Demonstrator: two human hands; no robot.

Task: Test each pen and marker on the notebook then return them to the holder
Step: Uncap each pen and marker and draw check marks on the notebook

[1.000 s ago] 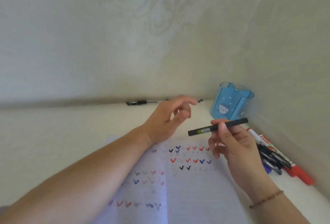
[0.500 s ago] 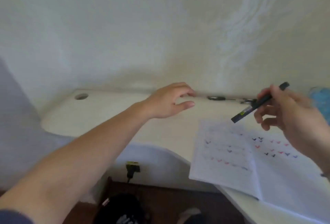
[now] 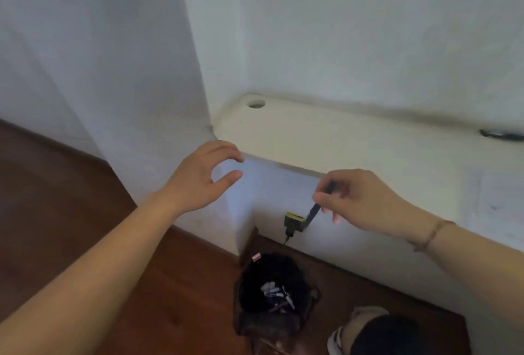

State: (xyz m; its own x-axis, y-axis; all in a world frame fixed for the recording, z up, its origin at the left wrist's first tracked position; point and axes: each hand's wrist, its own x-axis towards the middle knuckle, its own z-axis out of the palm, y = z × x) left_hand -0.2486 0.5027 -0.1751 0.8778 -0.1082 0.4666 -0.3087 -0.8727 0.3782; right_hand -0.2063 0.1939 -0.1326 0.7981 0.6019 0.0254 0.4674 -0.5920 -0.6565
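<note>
View has swung left off the notebook; right hand [image 3: 365, 201] pinches black pen [image 3: 313, 213] (left hand [image 3: 198, 176] open, empty).

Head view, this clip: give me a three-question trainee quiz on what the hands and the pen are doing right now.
1. True or false: the left hand holds a pen.
2. Which hand has the black pen in its grip: A) left, B) right, C) both?
3. Fill in: below the pen, on the wooden floor, sits a black ____ with small discarded items inside.

Key: 1. False; it is open and empty, in the air off the end of the desk. 2. B; the right hand pinches it, tip angled downward. 3. Bin.
</note>
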